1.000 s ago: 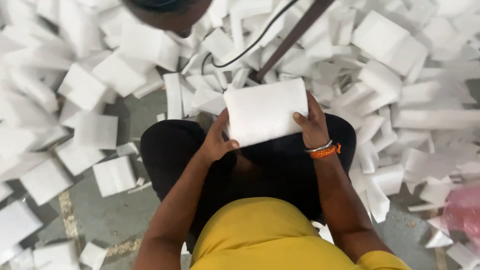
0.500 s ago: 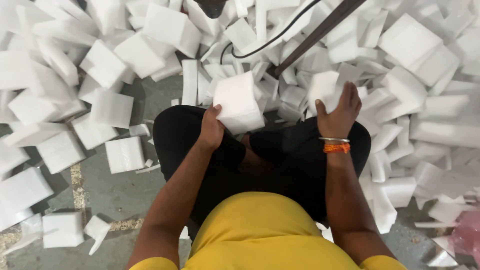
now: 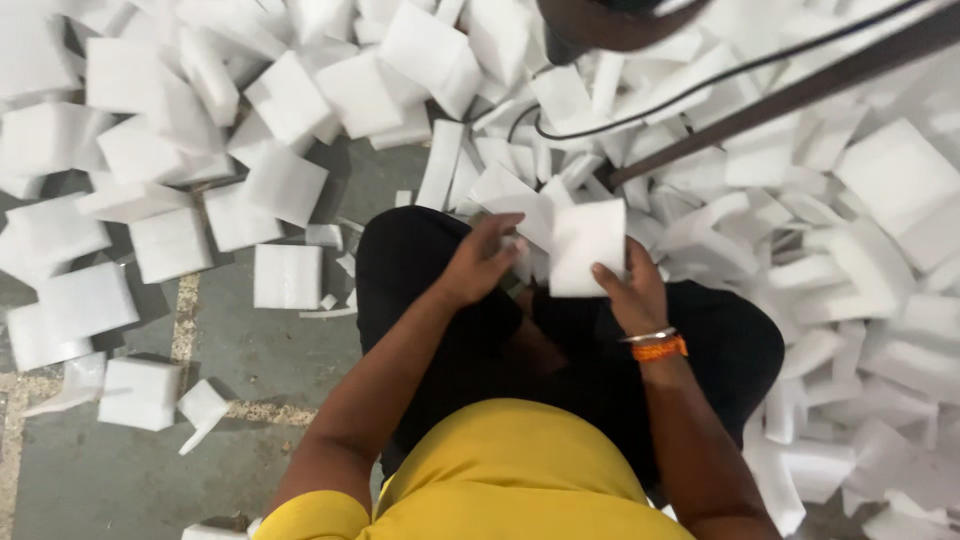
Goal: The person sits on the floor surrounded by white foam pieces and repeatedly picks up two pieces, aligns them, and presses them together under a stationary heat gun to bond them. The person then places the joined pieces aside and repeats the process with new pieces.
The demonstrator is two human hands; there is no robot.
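The big white slab I was gripping with both hands a second ago is gone. Now my right hand (image 3: 632, 292) is pinching a smaller white foam block (image 3: 587, 246) by its lower edge, above my lap, while my left hand (image 3: 482, 262) is hanging open, fingers loose, just beside the block and touching nothing I can make out. So I am working with a smaller piece. All around me on the grey concrete floor (image 3: 270, 350) are lying heaps of matte, soft-looking, square-cut foam pieces (image 3: 170, 245). A dark cable (image 3: 700, 85) is trailing over them.
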